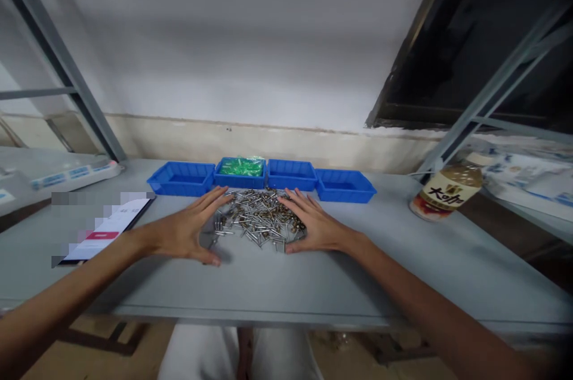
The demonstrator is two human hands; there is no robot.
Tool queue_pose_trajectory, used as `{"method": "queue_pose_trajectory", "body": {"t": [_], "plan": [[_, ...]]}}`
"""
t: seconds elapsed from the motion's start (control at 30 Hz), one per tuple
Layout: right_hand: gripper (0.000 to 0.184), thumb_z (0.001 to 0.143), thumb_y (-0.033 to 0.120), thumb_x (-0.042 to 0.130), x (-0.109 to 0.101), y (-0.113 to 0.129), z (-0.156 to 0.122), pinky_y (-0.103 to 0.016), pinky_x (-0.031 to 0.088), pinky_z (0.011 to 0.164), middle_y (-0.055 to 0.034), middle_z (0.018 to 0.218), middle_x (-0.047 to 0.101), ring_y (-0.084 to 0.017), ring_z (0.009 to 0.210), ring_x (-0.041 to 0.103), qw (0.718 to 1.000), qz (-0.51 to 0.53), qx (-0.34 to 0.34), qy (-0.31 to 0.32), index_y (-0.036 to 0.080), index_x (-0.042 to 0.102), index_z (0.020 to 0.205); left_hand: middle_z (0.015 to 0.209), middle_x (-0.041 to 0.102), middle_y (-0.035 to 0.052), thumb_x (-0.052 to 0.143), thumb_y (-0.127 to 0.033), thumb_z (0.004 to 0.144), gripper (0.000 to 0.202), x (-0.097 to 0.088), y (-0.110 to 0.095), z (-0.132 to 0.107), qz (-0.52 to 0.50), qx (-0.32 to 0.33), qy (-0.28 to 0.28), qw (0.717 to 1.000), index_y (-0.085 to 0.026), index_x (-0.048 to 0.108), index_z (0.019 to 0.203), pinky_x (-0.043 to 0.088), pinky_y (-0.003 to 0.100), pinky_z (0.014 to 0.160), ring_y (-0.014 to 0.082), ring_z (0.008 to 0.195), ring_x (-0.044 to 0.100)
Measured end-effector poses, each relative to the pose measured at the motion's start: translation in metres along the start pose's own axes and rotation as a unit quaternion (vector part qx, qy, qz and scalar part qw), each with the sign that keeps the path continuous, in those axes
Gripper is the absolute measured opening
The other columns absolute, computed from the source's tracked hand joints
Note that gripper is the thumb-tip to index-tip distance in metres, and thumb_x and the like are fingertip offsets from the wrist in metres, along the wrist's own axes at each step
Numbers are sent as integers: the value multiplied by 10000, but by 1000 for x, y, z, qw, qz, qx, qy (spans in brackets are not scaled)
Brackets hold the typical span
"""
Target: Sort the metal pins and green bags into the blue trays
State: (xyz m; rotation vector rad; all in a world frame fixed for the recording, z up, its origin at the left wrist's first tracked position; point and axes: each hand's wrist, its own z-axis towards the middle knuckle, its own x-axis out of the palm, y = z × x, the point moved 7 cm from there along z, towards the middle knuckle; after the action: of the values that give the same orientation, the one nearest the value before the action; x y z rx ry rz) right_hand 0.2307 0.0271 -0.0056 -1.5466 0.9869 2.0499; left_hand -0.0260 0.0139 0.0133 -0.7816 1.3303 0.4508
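A heap of loose metal screws or rivets (259,216), silver with some brass-coloured parts, lies on the grey table between my hands. My left hand (183,231) is at its left side, fingers apart and thumb spread toward me. On the opposite side my right hand (316,225) curves along the heap's edge, also with thumb and fingers apart. Its fingertips reach the outer pieces. Neither hand grips anything. Right behind the heap stands a blue bin (239,181) with small green pieces in clear plastic.
Three more blue bins, one on the left (181,189) and two on the right (292,184) (344,195), share the row. A tablet (107,231) lies at left near a white power strip (78,174). At right a labelled drink bottle (447,189) leans beside the metal frame.
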Motion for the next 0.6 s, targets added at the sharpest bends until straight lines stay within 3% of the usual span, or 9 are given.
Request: {"method": "queue_pose_trajectory", "body": {"t": [0.13, 0.3, 0.5, 0.6], "plan": [[1075, 648, 741, 635, 3, -7, 4, -602, 82, 1152, -97, 1604, 51, -386, 1452, 50, 1000, -11, -15, 21, 298, 177, 1514, 1592, -47, 137, 649, -754, 618, 1222, 26, 7, -5, 16, -7, 22, 1000, -264, -9, 1524, 184, 618, 1128, 400, 1444, 19], [1043, 667, 726, 635, 2, -9, 17, -591, 112, 1158, -92, 1600, 103, -361, 1455, 92, 999, -20, -36, 35, 303, 191, 1511, 1594, 25, 138, 630, -768, 625, 1163, 27, -3, 17, 14, 15, -5, 1000, -257, 95, 1523, 191, 609, 1134, 401, 1441, 90], [1076, 650, 713, 660, 6, 0, 30, -553, 153, 1167, -74, 1605, 65, -336, 1459, 100, 997, -14, -68, 44, 314, 160, 1515, 1593, 49, 137, 629, -776, 615, 1149, 29, -11, 41, -6, 35, -25, 999, -240, 159, 1515, 204, 583, 1147, 388, 1446, 86], [1096, 631, 692, 692, 7, 3, 35, -543, 176, 1166, -87, 1598, 115, -341, 1455, 118, 996, -6, -80, 32, 290, 182, 1514, 1588, 92, 146, 643, -777, 594, 1170, 32, -19, 54, -16, 45, -33, 998, -232, 169, 1515, 185, 594, 1150, 394, 1443, 95]]}}
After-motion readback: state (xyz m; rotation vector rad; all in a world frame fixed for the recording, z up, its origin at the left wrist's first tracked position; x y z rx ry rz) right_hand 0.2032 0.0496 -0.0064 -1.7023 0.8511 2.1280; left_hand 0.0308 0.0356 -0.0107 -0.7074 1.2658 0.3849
